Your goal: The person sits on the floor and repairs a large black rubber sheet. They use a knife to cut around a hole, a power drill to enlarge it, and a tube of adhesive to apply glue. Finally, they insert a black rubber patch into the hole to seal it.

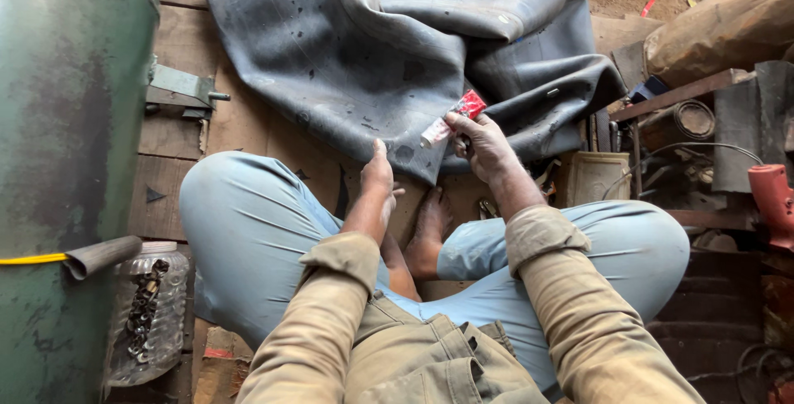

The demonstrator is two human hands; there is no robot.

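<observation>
I sit cross-legged on wooden boards with a large grey rubber inner tube [397, 48] spread in front of me. My right hand [484, 146] grips a small red-and-white tube of glue [451, 118] and holds it against the near edge of the rubber. My left hand [378, 182] is held edge-on just left of it, thumb up, fingers loosely curled, holding nothing and close to the rubber's lower corner. Bare feet [430, 230] show between my knees.
A big green metal tank [66, 139] stands at the left with a hose and a clear plastic jar of metal bits [149, 313] beside it. Scrap metal, a square tin [594, 177], wires and a red tool [773, 197] crowd the right side.
</observation>
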